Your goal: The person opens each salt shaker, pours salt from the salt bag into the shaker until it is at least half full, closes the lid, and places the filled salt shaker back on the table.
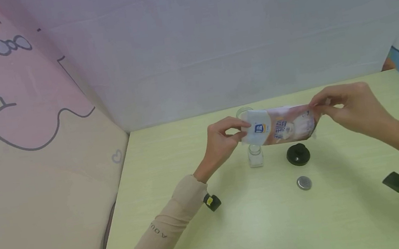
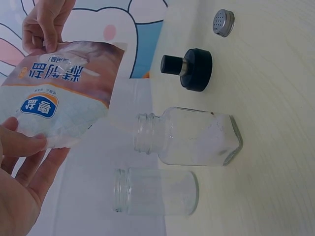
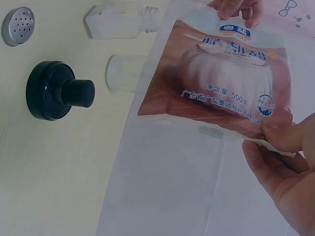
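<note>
A printed plastic bag of salt (image 1: 279,125) is stretched sideways between both hands above the table. My left hand (image 1: 222,140) pinches its pale blue end between thumb and fingers. At the brown end, my right hand (image 1: 357,105) pinches a corner; the right wrist view shows thumb and fingers on the bag's edge there. Under the bag stands a small square glass bottle (image 2: 199,137), uncapped, with some white stuff at its base. Beside it is a round, lidless glass jar (image 2: 160,192), mostly behind the bag in the head view.
A black knobbed lid (image 1: 298,155) lies on the pale table (image 1: 258,226), right of the bottle. Nearer the front is a small silver cap with holes (image 3: 18,26). White cloth (image 1: 212,47) rises behind the table, and a cartoon-printed cloth (image 1: 39,171) hangs at left.
</note>
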The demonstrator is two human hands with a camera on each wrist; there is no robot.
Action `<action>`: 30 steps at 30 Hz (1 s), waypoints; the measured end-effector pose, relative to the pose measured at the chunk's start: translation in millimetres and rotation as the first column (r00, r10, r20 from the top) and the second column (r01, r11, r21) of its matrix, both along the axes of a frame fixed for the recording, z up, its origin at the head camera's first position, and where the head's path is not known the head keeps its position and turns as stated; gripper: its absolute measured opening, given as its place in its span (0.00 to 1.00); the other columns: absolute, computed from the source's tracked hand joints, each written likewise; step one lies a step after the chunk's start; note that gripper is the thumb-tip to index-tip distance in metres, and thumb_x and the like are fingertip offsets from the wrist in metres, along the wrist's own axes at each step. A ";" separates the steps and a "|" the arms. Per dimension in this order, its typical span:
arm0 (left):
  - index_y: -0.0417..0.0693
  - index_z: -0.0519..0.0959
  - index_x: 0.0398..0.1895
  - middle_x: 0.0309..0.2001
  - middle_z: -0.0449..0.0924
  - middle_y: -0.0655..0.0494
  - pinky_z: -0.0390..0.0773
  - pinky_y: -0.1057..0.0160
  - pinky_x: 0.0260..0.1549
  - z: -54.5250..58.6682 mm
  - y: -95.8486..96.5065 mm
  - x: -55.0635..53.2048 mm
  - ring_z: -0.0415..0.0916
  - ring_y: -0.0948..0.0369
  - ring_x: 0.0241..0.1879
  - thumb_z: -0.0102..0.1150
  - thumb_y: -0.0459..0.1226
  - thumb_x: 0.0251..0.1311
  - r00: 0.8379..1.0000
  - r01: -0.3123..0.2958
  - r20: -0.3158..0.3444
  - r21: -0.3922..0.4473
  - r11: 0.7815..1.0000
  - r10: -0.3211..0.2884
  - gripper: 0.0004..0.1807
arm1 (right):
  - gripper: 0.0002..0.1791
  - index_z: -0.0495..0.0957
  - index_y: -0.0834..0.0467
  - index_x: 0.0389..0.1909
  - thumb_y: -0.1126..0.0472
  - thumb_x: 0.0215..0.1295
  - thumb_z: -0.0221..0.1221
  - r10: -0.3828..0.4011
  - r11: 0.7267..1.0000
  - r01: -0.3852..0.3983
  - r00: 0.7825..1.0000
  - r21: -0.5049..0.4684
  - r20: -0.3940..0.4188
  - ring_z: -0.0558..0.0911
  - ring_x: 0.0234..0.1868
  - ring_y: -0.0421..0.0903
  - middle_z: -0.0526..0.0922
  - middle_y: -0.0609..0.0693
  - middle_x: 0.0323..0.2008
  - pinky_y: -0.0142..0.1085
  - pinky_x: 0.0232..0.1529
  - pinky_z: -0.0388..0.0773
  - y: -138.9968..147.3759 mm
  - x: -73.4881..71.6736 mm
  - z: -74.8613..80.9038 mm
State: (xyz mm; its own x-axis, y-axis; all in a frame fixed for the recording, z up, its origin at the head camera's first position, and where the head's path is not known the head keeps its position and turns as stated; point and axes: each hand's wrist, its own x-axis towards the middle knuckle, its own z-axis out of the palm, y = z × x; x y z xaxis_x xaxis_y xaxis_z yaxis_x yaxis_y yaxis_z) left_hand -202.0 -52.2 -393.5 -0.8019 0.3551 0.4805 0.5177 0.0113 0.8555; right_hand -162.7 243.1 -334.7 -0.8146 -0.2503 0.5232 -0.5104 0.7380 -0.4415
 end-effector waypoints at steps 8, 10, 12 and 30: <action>0.35 0.84 0.34 0.38 0.83 0.47 0.84 0.60 0.33 0.0 0.3 0.2 0.79 0.61 0.43 0.59 0.16 0.49 1.000 -0.007 0.006 -0.002 1.000 0.007 0.12 | 0.14 0.84 0.58 0.30 0.79 0.47 0.64 0.001 1.000 -0.001 1.000 0.001 -0.003 0.73 0.26 0.26 0.84 0.48 0.28 0.12 0.32 0.68 -0.3 0.2 1.7; 0.35 0.84 0.34 0.38 0.83 0.47 0.84 0.61 0.33 1.5 0.5 1.0 0.79 0.61 0.43 0.59 0.16 0.49 1.000 -0.012 0.020 -0.004 1.000 0.013 0.12 | 0.14 0.84 0.58 0.30 0.79 0.47 0.64 0.002 1.000 -0.002 1.000 -0.002 -0.002 0.73 0.26 0.26 0.84 0.47 0.28 0.12 0.32 0.68 -0.3 0.3 1.6; 0.33 0.83 0.33 0.38 0.82 0.45 0.84 0.61 0.33 5.9 0.7 3.9 0.79 0.60 0.42 0.59 0.15 0.48 0.999 -0.014 0.028 -0.006 1.000 0.015 0.12 | 0.14 0.84 0.57 0.29 0.79 0.47 0.64 -0.001 1.000 0.001 1.000 -0.001 -0.002 0.73 0.26 0.26 0.84 0.47 0.27 0.12 0.32 0.68 -0.3 0.5 1.9; 0.35 0.84 0.34 0.38 0.83 0.47 0.84 0.60 0.34 -0.2 0.4 1.3 0.79 0.61 0.43 0.59 0.16 0.48 1.000 -0.011 0.022 0.014 1.000 0.011 0.12 | 0.14 0.84 0.58 0.29 0.79 0.46 0.65 0.002 1.000 -0.002 1.000 0.005 -0.017 0.73 0.26 0.26 0.84 0.47 0.27 0.12 0.32 0.68 -1.0 0.5 3.9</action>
